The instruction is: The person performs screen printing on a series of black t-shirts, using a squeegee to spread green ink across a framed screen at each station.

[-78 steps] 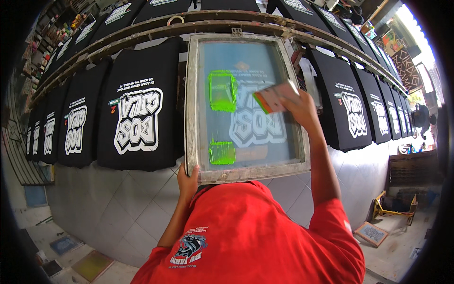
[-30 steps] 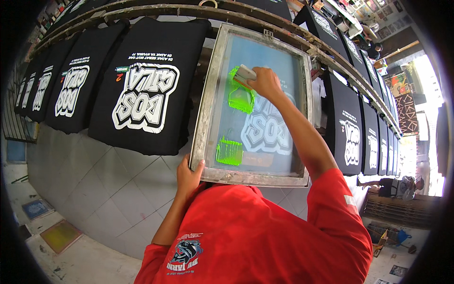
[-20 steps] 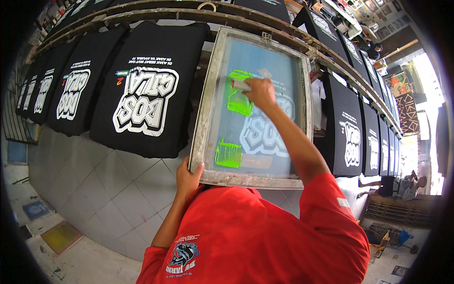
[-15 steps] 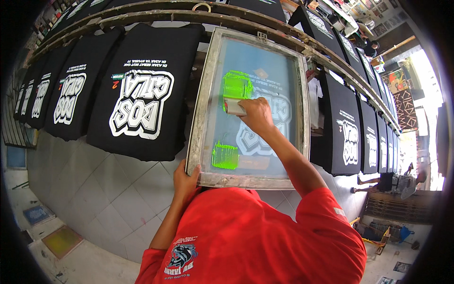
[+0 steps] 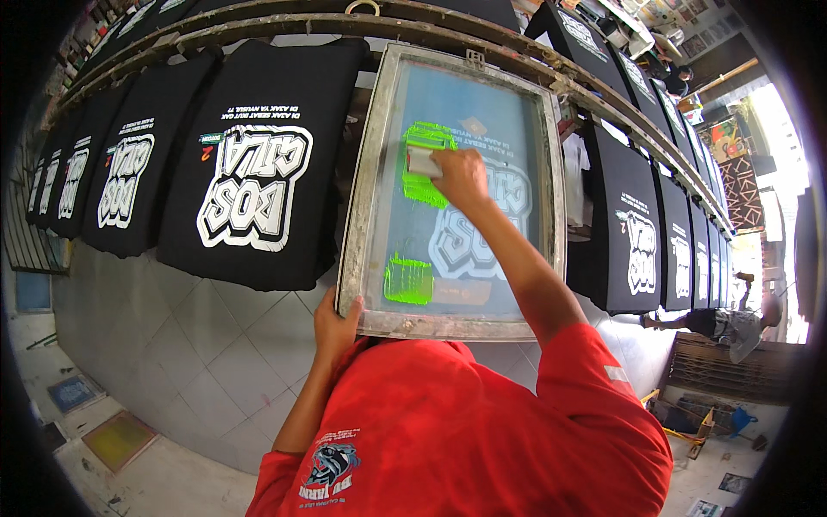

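Note:
A silkscreen frame (image 5: 363, 189) with a grey, worn border lies in front of me over a black shirt whose white print shows through the mesh. My right hand (image 5: 463, 179) is closed round a small pale squeegee (image 5: 420, 163), its blade on the upper green ink patch (image 5: 425, 193). Nearer to me, a second green ink patch (image 5: 407, 281) sits on the left part of the mesh. At the frame's near left corner, my left hand (image 5: 335, 324) grips the border, thumb on top; its other fingers are mostly hidden.
Black shirts with white prints lie in a row to the left (image 5: 258, 172) and right (image 5: 624, 224). Wooden rails (image 5: 284, 28) run along their far side. At the right, another person (image 5: 732, 326) stands beyond the row. Grey floor tiles (image 5: 215, 362) show below.
My right hand has pushed the squeegee away from me through the upper green patch, leaving ink visible on its near side. The left hand keeps its hold. Another person shows more at the right.

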### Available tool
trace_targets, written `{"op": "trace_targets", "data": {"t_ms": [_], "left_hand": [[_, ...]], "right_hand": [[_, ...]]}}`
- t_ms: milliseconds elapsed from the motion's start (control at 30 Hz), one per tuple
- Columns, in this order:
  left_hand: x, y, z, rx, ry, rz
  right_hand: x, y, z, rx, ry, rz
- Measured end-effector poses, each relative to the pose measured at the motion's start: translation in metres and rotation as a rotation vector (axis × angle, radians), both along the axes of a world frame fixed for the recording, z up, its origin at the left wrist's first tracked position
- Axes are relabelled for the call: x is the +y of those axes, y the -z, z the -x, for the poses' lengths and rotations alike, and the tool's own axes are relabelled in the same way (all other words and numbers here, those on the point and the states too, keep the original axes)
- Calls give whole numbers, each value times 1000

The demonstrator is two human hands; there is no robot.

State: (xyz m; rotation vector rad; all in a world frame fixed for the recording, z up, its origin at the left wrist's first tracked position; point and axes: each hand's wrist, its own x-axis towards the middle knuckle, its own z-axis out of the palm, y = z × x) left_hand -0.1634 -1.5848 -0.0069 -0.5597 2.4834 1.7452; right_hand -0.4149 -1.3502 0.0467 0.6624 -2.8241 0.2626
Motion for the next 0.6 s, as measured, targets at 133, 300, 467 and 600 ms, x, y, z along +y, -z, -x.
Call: {"op": "trace_targets", "data": {"t_ms": [133,300,467,600], "left_hand": [[0,-3,1,18,-1,1],[-1,-3,1,46,1,16],[0,-2,2,53,1,30],[1,-4,3,36,-8,3]], "right_hand": [[0,-17,-37,-79,-83,33],[8,-50,-3,-147,-10,85],[6,-29,33,-49,86,70],[3,4,-5,81,-12,88]]}}
